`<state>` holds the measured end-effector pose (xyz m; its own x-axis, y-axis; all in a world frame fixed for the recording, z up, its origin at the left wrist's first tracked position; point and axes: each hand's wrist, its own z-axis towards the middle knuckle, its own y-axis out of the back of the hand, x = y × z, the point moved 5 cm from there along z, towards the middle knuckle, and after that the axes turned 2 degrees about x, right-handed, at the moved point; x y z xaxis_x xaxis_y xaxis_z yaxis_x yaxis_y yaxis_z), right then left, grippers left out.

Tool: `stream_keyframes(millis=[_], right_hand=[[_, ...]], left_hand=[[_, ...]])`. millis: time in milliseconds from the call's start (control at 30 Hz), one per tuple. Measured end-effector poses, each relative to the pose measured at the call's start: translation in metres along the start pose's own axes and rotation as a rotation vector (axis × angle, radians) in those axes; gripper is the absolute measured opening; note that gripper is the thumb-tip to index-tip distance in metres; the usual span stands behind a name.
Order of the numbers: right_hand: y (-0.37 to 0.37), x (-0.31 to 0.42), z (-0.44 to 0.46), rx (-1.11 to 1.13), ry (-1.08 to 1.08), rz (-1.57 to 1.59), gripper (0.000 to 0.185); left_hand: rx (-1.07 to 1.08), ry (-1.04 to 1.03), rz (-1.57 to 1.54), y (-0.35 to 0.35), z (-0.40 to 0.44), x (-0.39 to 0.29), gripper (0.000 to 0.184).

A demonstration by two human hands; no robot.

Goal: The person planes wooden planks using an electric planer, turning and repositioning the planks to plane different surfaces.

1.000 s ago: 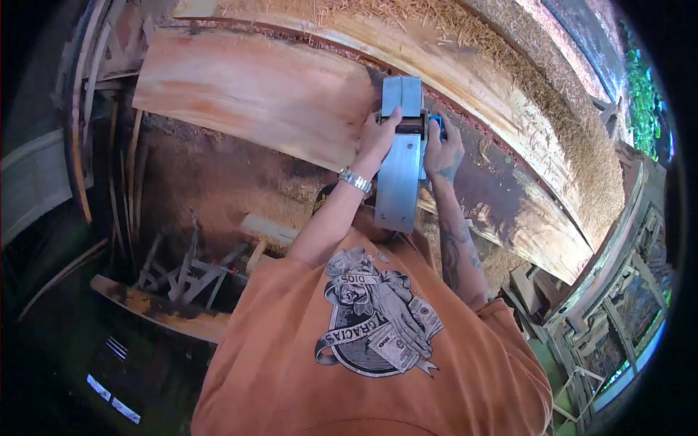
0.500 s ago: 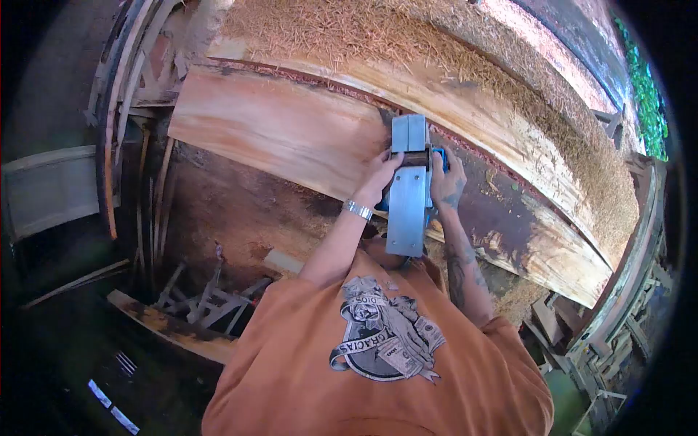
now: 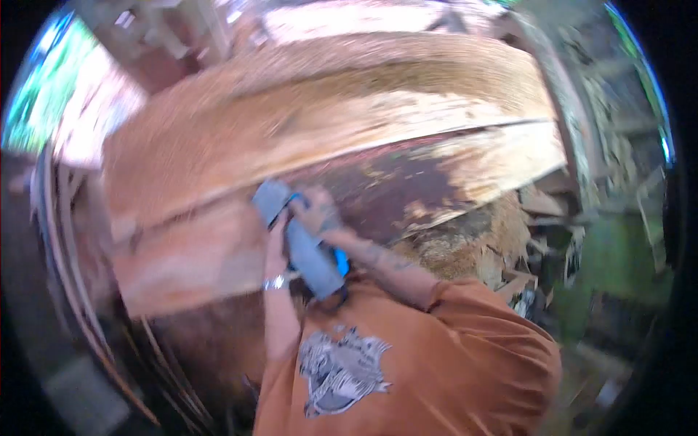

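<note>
Holding a hand planer (image 3: 313, 260) with two hands, the person keeps the tool in front of the plank (image 3: 193, 272), where its pale left part meets its dark middle. The planer stands slanted across the plank, its lower end passing the near edge; whether it touches the wood, I cannot tell. Grey flat plates face the camera, and blue casing shows at the right. The left hand (image 3: 275, 243) has its grip closed on the planer's left side, with a metal watch (image 3: 276, 282) on the wrist. The right hand (image 3: 318, 209) grasps the opposite side, its grip blurred, before the plank's dark middle. Beyond the plank lies a second board (image 3: 407, 110), largely covered with shavings (image 3: 196, 138). Below the plank's right part is sawdust (image 3: 502, 236), near wood scraps (image 3: 539, 203).
</note>
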<state>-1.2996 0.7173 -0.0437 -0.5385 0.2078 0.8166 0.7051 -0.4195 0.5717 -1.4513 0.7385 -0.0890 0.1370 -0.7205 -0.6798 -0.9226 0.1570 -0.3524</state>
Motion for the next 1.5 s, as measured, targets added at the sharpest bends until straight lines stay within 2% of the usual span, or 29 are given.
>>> stream_keyframes(millis=[33,67,200,300,433,533,600,633,700,733,767,800,833,867,967,1067,1167,1367,1500], right_hand=[[-0.008,-0.012,-0.003,0.067,-0.083,-0.048,0.035],[-0.001,-0.012,-0.007,0.059,-0.127,-0.050,0.036],[0.004,-0.008,-0.015,0.103,-0.199,-0.006,0.041],[0.007,-0.010,-0.013,0.127,-0.215,-0.007,0.043],[0.010,-0.009,-0.014,0.145,-0.232,0.000,0.044],[0.014,-0.009,-0.016,0.162,-0.263,-0.003,0.045],[0.011,-0.010,-0.015,0.212,-0.266,-0.021,0.045],[0.005,-0.009,-0.017,0.078,-0.278,-0.100,0.045],[-0.002,-0.017,-0.020,0.029,-0.244,-0.146,0.042],[0.002,-0.018,-0.013,0.031,-0.205,-0.152,0.041],[0.000,-0.019,-0.008,0.034,-0.175,-0.166,0.040],[-0.002,-0.018,-0.004,0.038,-0.158,-0.177,0.039],[-0.004,-0.017,-0.004,0.057,-0.155,-0.177,0.038],[-0.006,-0.014,-0.005,0.085,-0.155,-0.167,0.036],[0.000,-0.001,-0.003,0.148,-0.203,-0.129,0.037],[0.003,-0.002,-0.003,0.149,-0.201,-0.099,0.036],[0.005,0.001,-0.003,0.144,-0.161,-0.082,0.036],[0.005,0.005,0.001,0.200,-0.269,-0.056,0.038],[-0.003,-0.006,-0.002,0.146,-0.134,-0.089,0.036]], left_hand=[[0.054,0.141,-0.100,0.017,0.018,0.022,0.053],[0.079,0.154,-0.068,0.006,0.012,0.016,0.055],[-0.013,0.100,0.150,-0.009,0.005,0.006,0.060],[0.025,0.102,0.188,0.010,0.026,0.021,0.063],[0.017,0.137,0.195,0.002,0.015,0.015,0.062],[0.036,0.171,0.072,0.004,0.008,0.015,0.054],[0.184,0.132,-0.083,-0.008,0.010,0.015,0.052],[0.221,0.104,-0.169,-0.011,-0.003,0.008,0.051],[0.074,0.121,0.025,-0.014,-0.011,0.001,0.050],[0.064,0.197,-0.057,-0.010,-0.009,0.005,0.049],[0.041,0.150,-0.080,-0.006,-0.005,0.011,0.048],[-0.013,0.216,-0.039,0.006,0.002,0.017,0.047],[-0.076,0.196,0.045,0.009,0.002,0.015,0.045],[-0.091,0.203,-0.021,0.019,0.014,0.025,0.044],[-0.090,0.226,-0.100,0.033,0.019,0.036,0.044],[-0.114,0.111,-0.082,0.027,0.017,0.030,0.044],[-0.096,0.121,-0.110,0.026,0.012,0.030,0.047],[-0.142,0.151,-0.118,0.034,0.014,0.033,0.044],[-0.109,0.148,-0.170,0.034,0.013,0.033,0.043]])
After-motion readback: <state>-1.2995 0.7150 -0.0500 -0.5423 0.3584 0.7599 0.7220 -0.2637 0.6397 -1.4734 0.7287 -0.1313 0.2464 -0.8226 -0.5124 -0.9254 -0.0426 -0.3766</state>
